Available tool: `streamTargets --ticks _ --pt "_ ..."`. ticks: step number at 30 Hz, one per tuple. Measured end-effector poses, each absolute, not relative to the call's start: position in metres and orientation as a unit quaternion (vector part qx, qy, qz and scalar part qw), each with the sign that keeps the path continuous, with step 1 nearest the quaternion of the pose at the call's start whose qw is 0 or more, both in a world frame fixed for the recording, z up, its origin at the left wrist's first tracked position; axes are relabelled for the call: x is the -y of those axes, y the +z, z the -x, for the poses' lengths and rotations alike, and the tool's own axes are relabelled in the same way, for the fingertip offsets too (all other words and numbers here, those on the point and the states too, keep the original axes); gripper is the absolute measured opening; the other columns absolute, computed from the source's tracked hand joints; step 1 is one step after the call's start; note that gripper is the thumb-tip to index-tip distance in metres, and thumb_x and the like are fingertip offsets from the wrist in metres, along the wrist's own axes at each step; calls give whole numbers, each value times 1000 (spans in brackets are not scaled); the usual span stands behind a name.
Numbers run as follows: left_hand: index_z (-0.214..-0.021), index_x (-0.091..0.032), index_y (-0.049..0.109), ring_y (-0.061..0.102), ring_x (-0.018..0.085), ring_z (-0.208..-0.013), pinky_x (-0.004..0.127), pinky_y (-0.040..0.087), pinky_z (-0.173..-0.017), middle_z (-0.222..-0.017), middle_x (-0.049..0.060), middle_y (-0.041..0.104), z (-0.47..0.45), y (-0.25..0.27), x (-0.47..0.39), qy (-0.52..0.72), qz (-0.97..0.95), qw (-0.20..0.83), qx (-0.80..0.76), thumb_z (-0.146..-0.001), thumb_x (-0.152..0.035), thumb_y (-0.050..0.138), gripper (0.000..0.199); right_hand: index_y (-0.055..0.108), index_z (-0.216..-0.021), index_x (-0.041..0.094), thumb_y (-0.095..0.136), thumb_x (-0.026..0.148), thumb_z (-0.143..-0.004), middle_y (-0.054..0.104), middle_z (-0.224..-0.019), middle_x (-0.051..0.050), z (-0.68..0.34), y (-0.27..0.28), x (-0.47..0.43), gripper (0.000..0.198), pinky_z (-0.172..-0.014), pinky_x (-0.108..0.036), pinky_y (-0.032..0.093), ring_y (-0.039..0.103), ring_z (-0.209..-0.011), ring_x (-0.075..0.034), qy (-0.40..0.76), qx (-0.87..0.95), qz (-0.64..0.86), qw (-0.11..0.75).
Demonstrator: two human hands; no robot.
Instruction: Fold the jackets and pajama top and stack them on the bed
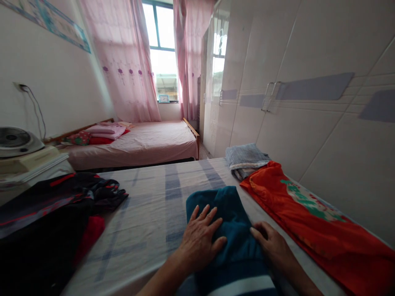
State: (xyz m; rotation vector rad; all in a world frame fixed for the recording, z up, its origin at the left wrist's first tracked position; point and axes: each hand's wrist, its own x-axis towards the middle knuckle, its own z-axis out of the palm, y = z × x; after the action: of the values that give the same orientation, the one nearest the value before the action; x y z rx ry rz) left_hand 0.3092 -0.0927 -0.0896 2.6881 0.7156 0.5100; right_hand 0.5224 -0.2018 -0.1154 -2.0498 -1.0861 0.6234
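Cannot read any words or numbers. Can see green-and-white print [305,199] on orange cloth [311,238], too blurry to read. Can see small clock [164,98] near window [165,63], too tiny to read.

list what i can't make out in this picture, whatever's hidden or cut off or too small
All in the head view:
Teal garment: underside hidden by its own top layer; near end cut off by the bottom edge; part of its top covered by the left grip.
Right grip: some fingertips hidden behind its own back, so whether it pinches cloth is unclear.
Dark clothes: cut off by the left and bottom edges.
Blue-framed clock: too small to read.
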Motion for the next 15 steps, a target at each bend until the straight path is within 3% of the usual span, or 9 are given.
streamTargets --ticks 4,10,15 --pt "-127 -30 52 29 26 -136 53 16 -112 -143 4 40 -309 -96 98 179 -937 149 -259 -84 -48 52 47 58 -111 15 54 57 -74 64 -115 -11 -521 -108 201 57 -93 -36 44 59 -108 -26 341 371 744 440" --pt "-126 -28 54 33 26 -134 55 21 -111 -142 4 43 -303 -103 94 218 -935 127 -249 -89 -37 46 39 60 -114 12 56 45 -79 67 -112 -11 -499 -88 194 48 -91 -40 47 64 -99 -25 560 386 556 478" --pt "-127 -28 53 38 24 -131 53 24 -110 -140 3 45 -289 -126 84 298 -925 130 -195 -91 -32 40 38 59 -115 14 62 25 -70 70 -103 -8 -488 -87 184 47 -83 -38 51 66 -91 -24 546 362 553 515"
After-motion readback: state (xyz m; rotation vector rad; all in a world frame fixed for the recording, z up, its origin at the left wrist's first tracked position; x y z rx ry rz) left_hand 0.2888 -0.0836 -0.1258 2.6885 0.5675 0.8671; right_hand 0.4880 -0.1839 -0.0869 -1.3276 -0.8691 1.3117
